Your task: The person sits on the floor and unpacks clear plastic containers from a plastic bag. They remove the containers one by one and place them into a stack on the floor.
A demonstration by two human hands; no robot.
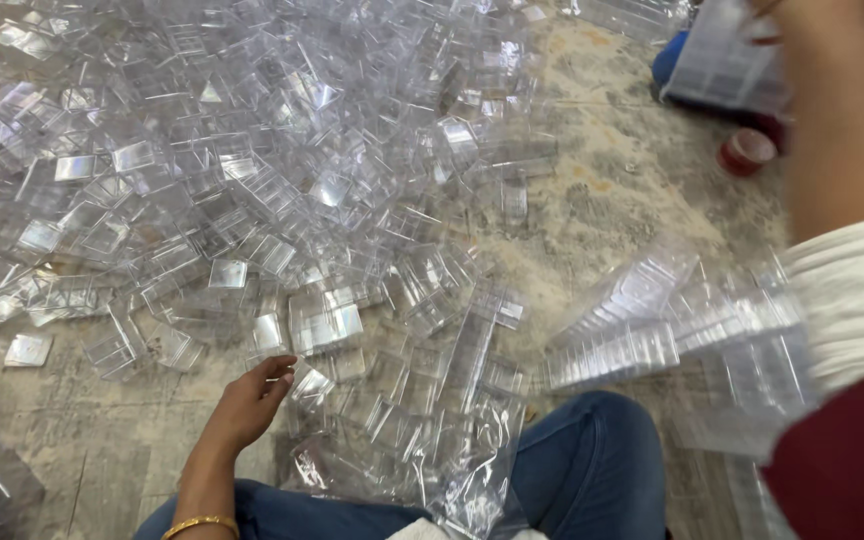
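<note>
free: bare speckled stone floor (642, 190) right of centre, I can pass there | blocked: heap of clear plastic box parts (232, 170) fills left and centre | obstacle: stacked clear plastic trays (652, 320) lower right

A mottled grey-and-tan stone floor (632, 190) carries everything. A wide heap of small clear plastic boxes (232, 170) covers it to the left of the bare patch and runs up to the far edge. Nearer than the heap, clear plastic bags (452, 470) lie crumpled. Well right of the heap sits a small red lid (747, 150).
</note>
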